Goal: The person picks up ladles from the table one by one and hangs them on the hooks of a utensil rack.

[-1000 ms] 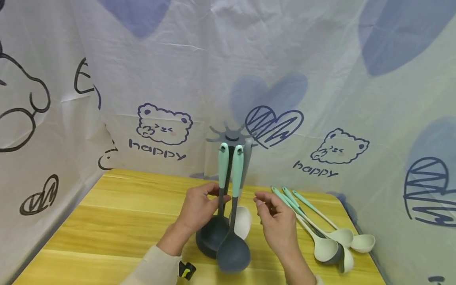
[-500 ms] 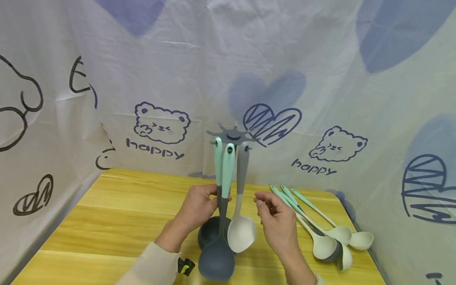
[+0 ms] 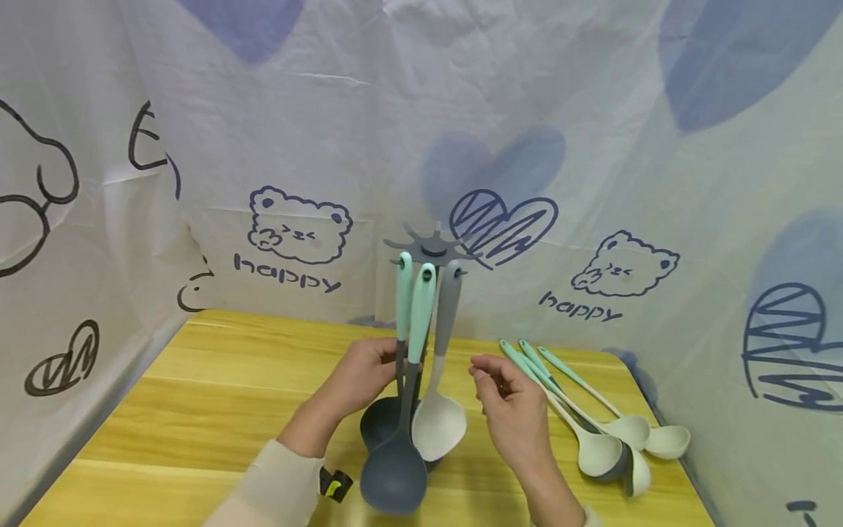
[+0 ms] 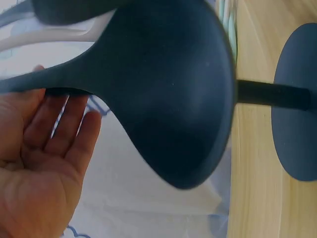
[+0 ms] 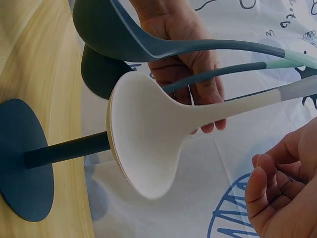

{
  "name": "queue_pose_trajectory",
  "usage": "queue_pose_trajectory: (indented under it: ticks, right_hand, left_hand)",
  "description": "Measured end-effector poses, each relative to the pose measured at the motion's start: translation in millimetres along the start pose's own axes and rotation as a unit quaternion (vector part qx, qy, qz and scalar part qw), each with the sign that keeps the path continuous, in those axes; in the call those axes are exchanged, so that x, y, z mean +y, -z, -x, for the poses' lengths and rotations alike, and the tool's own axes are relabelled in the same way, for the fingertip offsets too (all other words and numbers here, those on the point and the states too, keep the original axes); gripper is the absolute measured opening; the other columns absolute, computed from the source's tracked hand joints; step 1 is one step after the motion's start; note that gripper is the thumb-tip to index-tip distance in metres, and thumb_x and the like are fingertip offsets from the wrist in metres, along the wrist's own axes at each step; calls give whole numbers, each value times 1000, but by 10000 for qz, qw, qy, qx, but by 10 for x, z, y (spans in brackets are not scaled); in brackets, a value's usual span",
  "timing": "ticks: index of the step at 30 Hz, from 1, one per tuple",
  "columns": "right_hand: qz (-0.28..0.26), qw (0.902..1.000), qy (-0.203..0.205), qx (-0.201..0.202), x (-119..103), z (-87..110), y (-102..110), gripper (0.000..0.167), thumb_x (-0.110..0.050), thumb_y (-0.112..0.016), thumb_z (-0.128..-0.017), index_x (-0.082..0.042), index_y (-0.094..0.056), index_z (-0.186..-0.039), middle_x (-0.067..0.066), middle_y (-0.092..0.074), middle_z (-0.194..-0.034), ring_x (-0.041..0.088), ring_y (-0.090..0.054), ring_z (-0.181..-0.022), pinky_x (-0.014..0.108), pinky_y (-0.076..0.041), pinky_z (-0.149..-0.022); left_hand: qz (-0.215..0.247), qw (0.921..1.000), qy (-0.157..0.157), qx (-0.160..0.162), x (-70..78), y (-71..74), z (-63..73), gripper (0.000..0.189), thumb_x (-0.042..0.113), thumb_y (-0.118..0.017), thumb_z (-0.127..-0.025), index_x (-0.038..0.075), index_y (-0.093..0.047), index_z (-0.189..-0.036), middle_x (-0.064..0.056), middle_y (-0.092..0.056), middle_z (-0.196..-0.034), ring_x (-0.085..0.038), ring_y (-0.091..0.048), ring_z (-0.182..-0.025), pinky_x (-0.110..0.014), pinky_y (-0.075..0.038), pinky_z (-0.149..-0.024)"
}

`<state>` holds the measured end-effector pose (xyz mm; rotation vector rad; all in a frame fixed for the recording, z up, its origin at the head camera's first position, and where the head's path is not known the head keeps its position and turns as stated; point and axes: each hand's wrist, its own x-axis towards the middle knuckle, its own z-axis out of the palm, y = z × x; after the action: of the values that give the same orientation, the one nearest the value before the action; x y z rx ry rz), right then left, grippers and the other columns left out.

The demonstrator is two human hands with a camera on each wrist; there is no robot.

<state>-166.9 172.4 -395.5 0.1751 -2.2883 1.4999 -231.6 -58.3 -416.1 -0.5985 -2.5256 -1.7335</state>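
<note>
A dark utensil stand (image 3: 433, 251) with a ring of hooks on top stands upright mid-table. From it hang a dark ladle (image 3: 394, 476) with a mint handle, a second dark ladle (image 3: 377, 423) behind it, and a white ladle (image 3: 440, 426) with a grey handle. My left hand (image 3: 358, 375) holds the stand's pole, thumb in front and fingers behind; the ladle handles partly hide this grip. To the right of the white ladle, my right hand (image 3: 516, 413) hovers with fingers loosely bent and nothing in them. The round stand base (image 5: 25, 163) shows in the right wrist view.
Several ladles (image 3: 601, 455) with mint handles lie in a fanned pile on the table's right side. A printed cloth (image 3: 395, 146) hangs behind the wooden table (image 3: 217, 380). Beside my left cuff is a small black item (image 3: 334, 484) with a yellow mark.
The hanging ladles have turned about the pole: the white one has come round from behind to the front right, and the dark ones have shifted left. My right hand has stayed put.
</note>
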Motion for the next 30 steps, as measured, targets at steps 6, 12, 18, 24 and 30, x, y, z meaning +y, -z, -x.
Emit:
queue_pose_trajectory:
  ticks: [6,12,18,24,30]
  right_hand:
    - [10,10000,-44,-27,-1,11,-13,18,0,-66,-101,-10,-78,-111,6,-78,-97,8,-60,-68,21,-51,-55]
    - [-27,10000,-52,-58,1,19,-28,17,-2,-66,-102,-10,-78,-111,5,-78,-96,9,-60,-69,21,-51,-56]
    - [-32,9999,-138,-52,18,16,-28,17,-4,-66,-103,-10,-79,-111,6,-78,-97,11,-61,-69,22,-52,-56]
    - [73,9997,-212,10,53,6,-14,15,-7,-67,-103,-12,-79,-111,5,-76,-93,17,-63,-70,23,-53,-56]
    - [568,9981,-200,139,130,-16,25,11,-13,-72,-101,-12,-80,-109,4,-74,-88,11,-60,-68,23,-51,-56]
  left_hand:
    - [600,9974,-102,-390,-112,97,-11,17,12,-63,-106,7,-79,-106,-10,-74,-105,-24,-61,-96,-38,-53,-84]
    - [1318,9890,-473,-478,-141,106,39,45,7,-34,-109,-1,-67,-138,-22,-67,-138,-34,-68,-124,-47,-55,-106]
    - [1541,9805,-1074,-579,-73,90,90,51,2,-41,-96,-4,-59,-143,-24,-69,-134,-35,-68,-122,-33,-55,-100]
    - [829,9956,-350,-247,46,24,81,29,20,-74,-99,18,-70,-128,-5,-75,-121,-29,-69,-120,-39,-58,-93]
    - [145,9989,-17,450,116,-55,34,16,25,-85,-91,21,-74,-101,5,-75,-95,-20,-72,-100,-36,-57,-74]
